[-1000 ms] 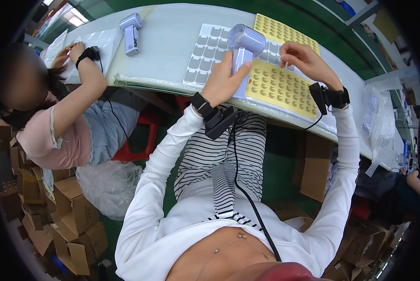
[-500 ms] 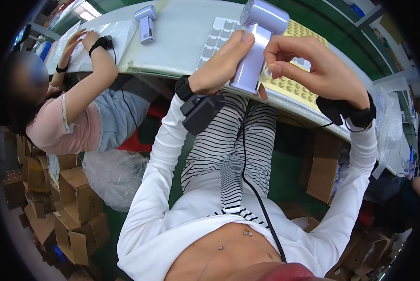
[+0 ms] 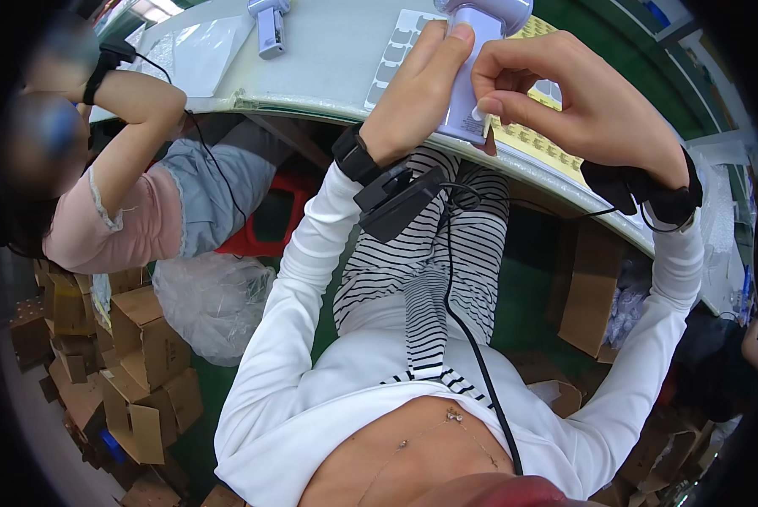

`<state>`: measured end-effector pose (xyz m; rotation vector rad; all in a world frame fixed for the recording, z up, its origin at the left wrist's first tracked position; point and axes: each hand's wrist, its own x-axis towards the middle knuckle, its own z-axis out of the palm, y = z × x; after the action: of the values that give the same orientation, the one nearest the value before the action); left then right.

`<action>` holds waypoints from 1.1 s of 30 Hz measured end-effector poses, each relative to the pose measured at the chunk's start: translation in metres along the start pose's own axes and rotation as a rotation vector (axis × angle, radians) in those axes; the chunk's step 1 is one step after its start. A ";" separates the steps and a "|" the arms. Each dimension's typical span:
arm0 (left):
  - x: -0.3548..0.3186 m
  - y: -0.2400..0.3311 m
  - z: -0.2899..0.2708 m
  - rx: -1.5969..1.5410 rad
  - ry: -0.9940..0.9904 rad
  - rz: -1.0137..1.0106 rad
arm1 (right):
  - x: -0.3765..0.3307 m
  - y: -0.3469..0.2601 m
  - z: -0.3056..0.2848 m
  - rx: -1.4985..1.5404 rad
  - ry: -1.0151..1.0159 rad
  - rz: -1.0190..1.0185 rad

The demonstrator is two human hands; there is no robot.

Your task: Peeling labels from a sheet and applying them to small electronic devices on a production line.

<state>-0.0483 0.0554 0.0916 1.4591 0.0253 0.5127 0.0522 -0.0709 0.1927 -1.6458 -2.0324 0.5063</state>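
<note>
My left hand is wrapped round the handle of a lavender, hair-dryer-shaped device. Its round head points away from me, cut off by the upper edge of the view. Small dark print shows near the lower end of the handle. Close beside that end, my right hand has thumb and forefinger pinched together. A small pale bit shows at the thumb tip, too small to name. Under the hands lie a yellow sheet of labels and a white sheet with grey label shapes.
A second lavender device lies on the white table, left of the sheets. Clear plastic lies further left, by a seated co-worker. Cardboard boxes and a plastic bag are on the floor. A black cable hangs over my body.
The handle is turned, so its printed face shows now. Both my hands sit slightly further right in view. The co-worker's arm has risen from the table toward the head.
</note>
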 end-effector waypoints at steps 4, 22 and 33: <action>0.000 0.001 0.004 -0.043 0.015 0.047 | 0.001 -0.001 0.001 -0.005 0.011 0.003; -0.004 -0.006 0.002 -0.153 0.227 0.026 | -0.018 0.027 0.075 -0.047 1.027 -0.239; -0.024 -0.019 -0.033 -0.299 0.380 -0.034 | -0.030 0.029 0.089 0.053 0.609 -0.023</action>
<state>-0.0746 0.0776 0.0625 1.0532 0.2635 0.7280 0.0300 -0.0930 0.0995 -1.5060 -1.5666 0.0314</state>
